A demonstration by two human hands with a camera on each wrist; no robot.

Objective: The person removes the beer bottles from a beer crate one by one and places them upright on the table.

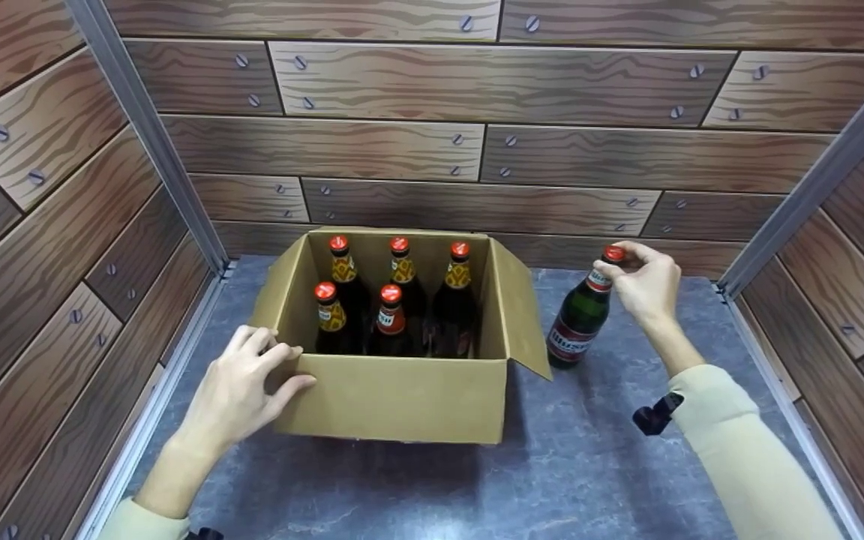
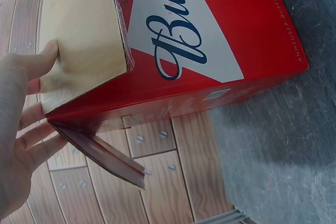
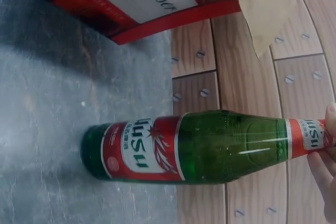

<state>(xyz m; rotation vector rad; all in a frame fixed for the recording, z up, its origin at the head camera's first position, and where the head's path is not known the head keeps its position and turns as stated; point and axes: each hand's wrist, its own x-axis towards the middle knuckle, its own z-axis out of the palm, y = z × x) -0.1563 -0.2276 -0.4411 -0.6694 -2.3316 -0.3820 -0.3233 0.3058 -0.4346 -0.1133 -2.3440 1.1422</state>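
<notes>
My right hand [image 1: 646, 283] pinches a green beer bottle [image 1: 580, 311] by its neck, just below the red cap. The bottle stands nearly upright beside the box's right flap; whether its base touches the table I cannot tell. In the right wrist view the green bottle [image 3: 226, 145] shows a red and white label. My left hand [image 1: 235, 390] holds the front left corner of an open cardboard box [image 1: 402, 397], its thumb against the folded-out front flap. Inside, several dark bottles [image 1: 456, 300] with red caps stand upright; their lower parts are hidden.
Outside, the box is red with white lettering panels [image 2: 178, 35]. Its right flap [image 1: 526, 307] leans outward toward the green bottle. The grey table [image 1: 402, 495] is enclosed by wood-patterned walls [image 1: 432, 82] with metal corner posts [image 1: 148, 120].
</notes>
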